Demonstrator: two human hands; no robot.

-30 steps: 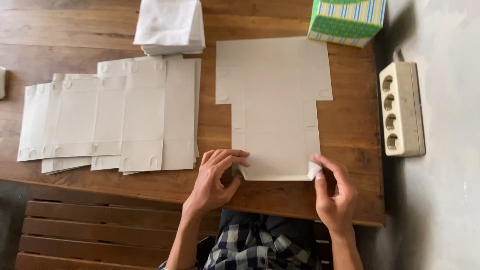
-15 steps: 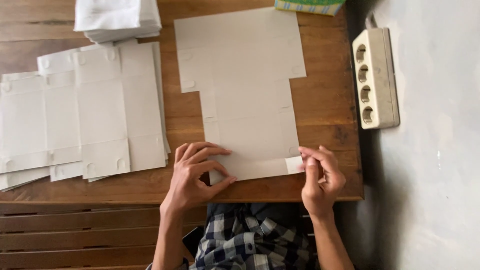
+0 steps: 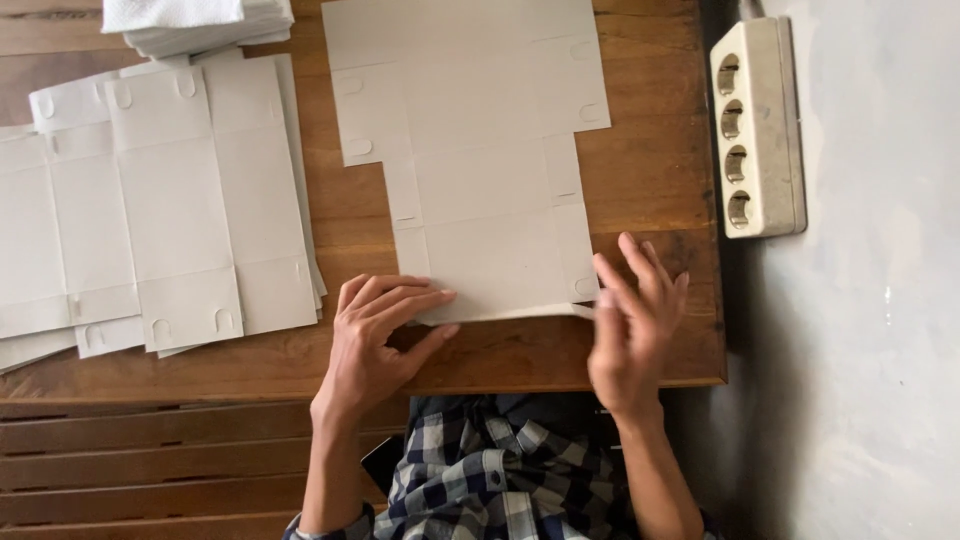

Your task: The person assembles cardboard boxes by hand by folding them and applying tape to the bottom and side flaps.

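Hands changed: left hand [image 3: 385,335] still flat on cardboard blank [image 3: 480,170]; right hand [image 3: 630,320] now lifted off, fingers spread open.

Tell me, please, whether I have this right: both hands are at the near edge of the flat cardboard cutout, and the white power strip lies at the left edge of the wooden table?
Not quite. The power strip lies at the right edge of the wooden table, not the left, as the head view shows. The rest holds: the left hand and right hand are at the near edge of the flat cardboard cutout.
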